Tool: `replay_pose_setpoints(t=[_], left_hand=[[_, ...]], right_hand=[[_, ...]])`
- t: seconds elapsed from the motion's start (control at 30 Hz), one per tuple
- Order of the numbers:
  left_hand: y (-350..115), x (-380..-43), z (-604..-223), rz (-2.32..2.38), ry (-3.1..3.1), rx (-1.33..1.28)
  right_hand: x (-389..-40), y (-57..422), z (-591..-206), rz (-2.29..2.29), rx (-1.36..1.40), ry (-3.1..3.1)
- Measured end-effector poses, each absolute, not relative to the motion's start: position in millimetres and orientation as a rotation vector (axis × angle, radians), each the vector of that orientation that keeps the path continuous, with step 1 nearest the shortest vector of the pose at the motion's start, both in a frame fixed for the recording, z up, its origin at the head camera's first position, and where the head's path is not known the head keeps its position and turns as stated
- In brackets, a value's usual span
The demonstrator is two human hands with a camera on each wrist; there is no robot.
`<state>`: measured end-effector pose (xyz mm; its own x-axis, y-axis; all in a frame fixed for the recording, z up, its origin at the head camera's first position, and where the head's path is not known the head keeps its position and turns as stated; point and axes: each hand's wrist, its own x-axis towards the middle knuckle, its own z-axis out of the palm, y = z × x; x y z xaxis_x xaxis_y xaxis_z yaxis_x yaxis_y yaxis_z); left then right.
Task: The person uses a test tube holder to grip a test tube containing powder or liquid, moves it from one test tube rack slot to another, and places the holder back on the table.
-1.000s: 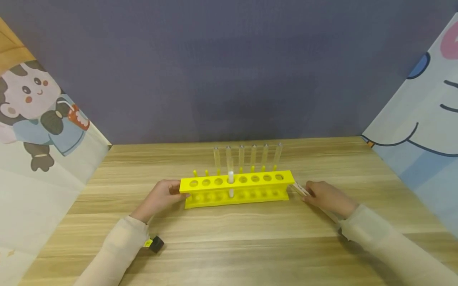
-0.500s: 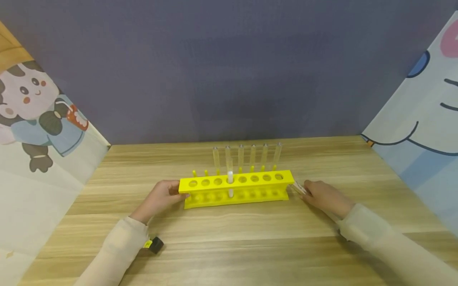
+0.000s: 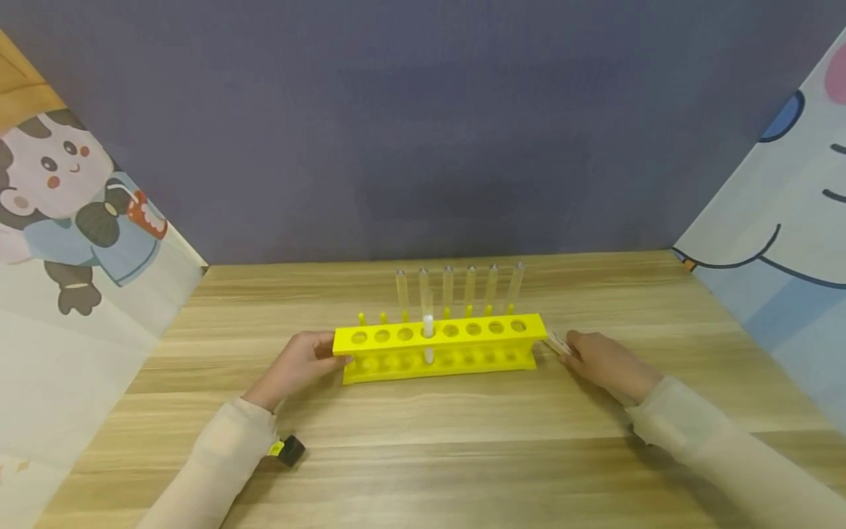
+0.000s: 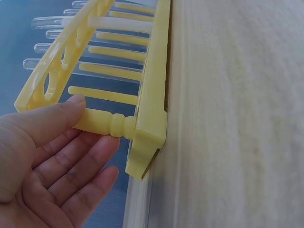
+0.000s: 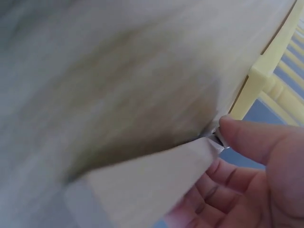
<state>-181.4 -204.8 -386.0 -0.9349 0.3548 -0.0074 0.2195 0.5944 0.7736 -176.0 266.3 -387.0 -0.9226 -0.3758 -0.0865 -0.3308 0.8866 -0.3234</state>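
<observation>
A yellow test tube rack (image 3: 439, 334) stands upright on the wooden table. Several clear test tubes (image 3: 470, 286) sit upside down on the pegs along its back. One tube with white contents (image 3: 428, 327) stands in a hole near the middle. At the rack's left end, my left hand (image 3: 300, 365) grips the end post (image 4: 97, 121) between thumb and fingers. My right hand (image 3: 608, 364), beside the rack's right end, pinches a pale wooden test tube clamp (image 5: 156, 175) with a metal part at the thumb. The clamp's front end points toward the rack; the palm hides part of it.
The wooden table (image 3: 423, 470) reaches back to a dark grey-blue wall (image 3: 423, 132). Printed cartoon panels stand at the left (image 3: 79, 198) and right (image 3: 780, 242). A small black block (image 3: 291, 450) shows beside the left sleeve.
The head view has shifted slightly. My right hand has turned the clamp a little, so less of its body shows. The left hand and the rack hold their places.
</observation>
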Motion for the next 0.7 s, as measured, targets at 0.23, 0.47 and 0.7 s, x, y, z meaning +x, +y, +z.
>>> replay_pose_setpoints(t=[0.23, 0.47, 0.7], left_hand=[[-205, -181, -386, 1.246, 2.676, 0.484], [-204, -181, -385, 1.234, 2.676, 0.479], [-204, -181, -386, 1.236, 2.669, 0.478]], right_hand=[[-174, 271, -383, -0.491, -0.576, 2.96], [-172, 276, -380, -0.523, -0.584, 2.976], [-172, 282, -380, -0.639, -0.53, 3.029]])
